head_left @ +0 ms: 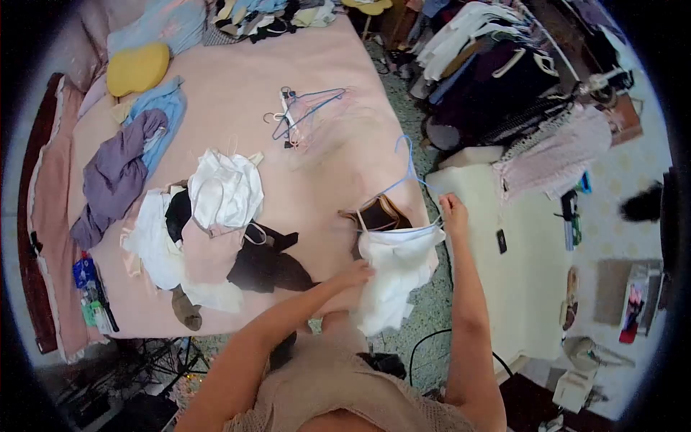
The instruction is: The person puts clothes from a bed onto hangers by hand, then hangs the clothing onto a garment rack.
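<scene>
The person's right hand (453,210), on the right, is pinched on the end of a blue hanger (411,177), where a strap of the white top (394,272) meets it. The top hangs below the hanger at the near right corner of the bed (338,54), partly past its edge and above the floor (430,301). The left hand (358,274) is at the top's left side, below the neckline — its fingers are blurred, and whether they grasp the fabric cannot be told. Just behind the top lies a brown item (384,214). Farther off on the bed lie loose hangers (306,115); to the left, a mixed clothes pile (214,248) of white, pink and black pieces, with a purple cloth (121,169) beyond it — and, at the far left, a yellow cushion (138,69). At the far right are hung clothes (497,90); nearer, a black object (502,241) rests on a pale surface (522,302).
</scene>
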`<action>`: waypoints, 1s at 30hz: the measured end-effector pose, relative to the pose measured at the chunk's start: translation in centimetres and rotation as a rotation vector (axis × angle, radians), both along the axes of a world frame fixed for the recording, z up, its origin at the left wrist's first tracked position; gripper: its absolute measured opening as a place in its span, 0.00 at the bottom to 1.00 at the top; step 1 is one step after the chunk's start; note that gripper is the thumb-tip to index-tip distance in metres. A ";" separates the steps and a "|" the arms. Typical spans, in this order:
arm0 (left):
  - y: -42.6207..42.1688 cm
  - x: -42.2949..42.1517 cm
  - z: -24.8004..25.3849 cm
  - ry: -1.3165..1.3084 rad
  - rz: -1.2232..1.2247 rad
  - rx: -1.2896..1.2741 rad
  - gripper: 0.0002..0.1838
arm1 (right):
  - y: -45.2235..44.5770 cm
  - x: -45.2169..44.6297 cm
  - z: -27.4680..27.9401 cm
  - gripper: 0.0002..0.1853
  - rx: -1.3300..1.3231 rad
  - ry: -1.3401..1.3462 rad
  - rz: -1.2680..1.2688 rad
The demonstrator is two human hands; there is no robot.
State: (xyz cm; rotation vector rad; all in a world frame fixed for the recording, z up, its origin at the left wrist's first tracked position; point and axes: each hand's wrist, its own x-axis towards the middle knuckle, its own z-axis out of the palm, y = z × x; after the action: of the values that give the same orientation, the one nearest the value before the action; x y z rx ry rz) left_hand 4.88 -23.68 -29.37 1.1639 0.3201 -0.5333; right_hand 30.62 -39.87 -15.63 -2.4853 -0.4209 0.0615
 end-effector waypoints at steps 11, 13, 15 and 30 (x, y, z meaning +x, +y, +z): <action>6.8 -1.7 -5.3 0.423 0.462 0.083 0.13 | 5.7 4.5 -23.4 0.10 -0.207 0.045 0.028; 7.1 -1.7 -6.7 0.392 0.473 0.105 0.13 | 5.3 4.5 -25.3 0.08 -0.231 0.095 0.050; 7.0 -1.2 -6.9 0.433 0.509 0.091 0.13 | 4.5 4.2 -26.3 0.13 -0.252 0.125 0.118; 12.0 -2.8 -12.2 0.312 0.323 1.004 0.16 | 7.6 -1.6 -23.2 0.23 -0.192 0.025 0.225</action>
State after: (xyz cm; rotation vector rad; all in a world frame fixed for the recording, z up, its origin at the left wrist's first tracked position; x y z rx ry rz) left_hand 2.09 -11.68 -41.61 1.9405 1.1095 -0.2465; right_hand 28.97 -32.28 -38.82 -2.6102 -0.7124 0.2337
